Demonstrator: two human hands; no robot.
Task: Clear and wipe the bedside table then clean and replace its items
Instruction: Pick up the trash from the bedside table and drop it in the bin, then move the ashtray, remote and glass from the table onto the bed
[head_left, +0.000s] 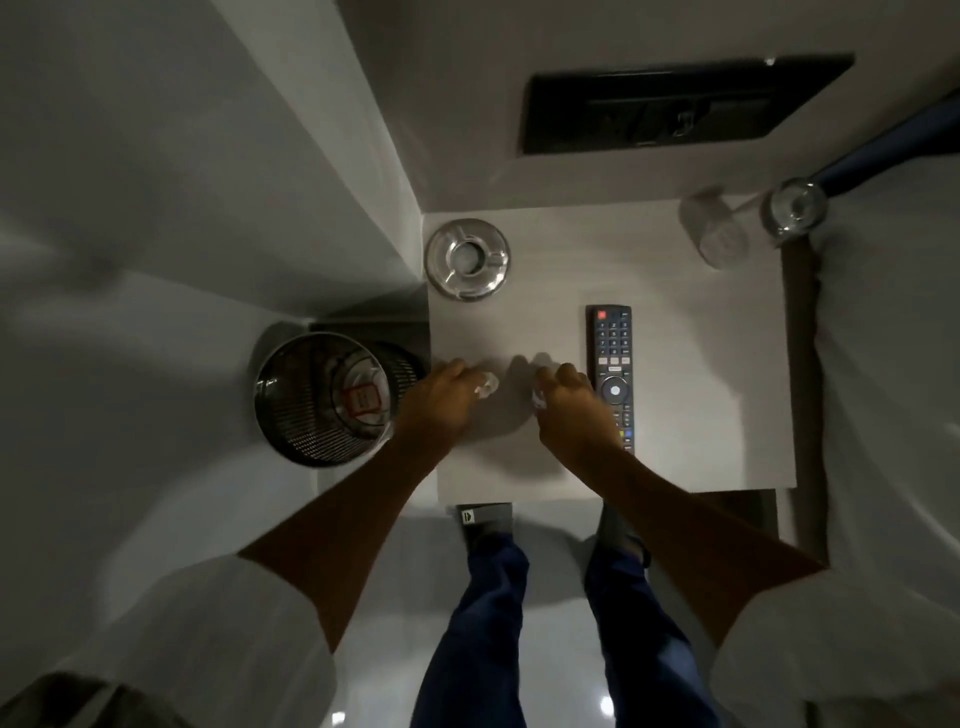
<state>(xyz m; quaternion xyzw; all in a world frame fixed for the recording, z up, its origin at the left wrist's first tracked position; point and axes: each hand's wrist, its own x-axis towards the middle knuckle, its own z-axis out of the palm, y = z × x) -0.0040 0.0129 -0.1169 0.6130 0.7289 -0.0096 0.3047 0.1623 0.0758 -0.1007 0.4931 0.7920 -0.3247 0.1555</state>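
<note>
Both hands reach down over the near part of the bedside table (701, 395). The left hand (441, 402) hangs palm down near the table's left edge, its fingers curled in around a small, pale, shiny scrap (485, 385) that shows just past the fingertips; it looks like crumpled wrapper or plastic, but it is too small and blurred to name. The right hand (569, 402) is curled the same way, pinching a second pale scrap (539, 399) at its fingertips. The two scraps are near each other but apart, with bare table top between them. Whether either scrap rests on the table or is lifted off it cannot be told.

Just to the right of the right hand lies a black remote control (613, 358), long side running front to back; the hand's edge overlaps its lower part. At the far left corner of the table sits a round glass ashtray (466, 259). At the far right edge stand two clear glasses (714, 231), one partly over the bed side. On the floor, left of the table, stands a black mesh bin (322, 397) with some litter inside.
</note>
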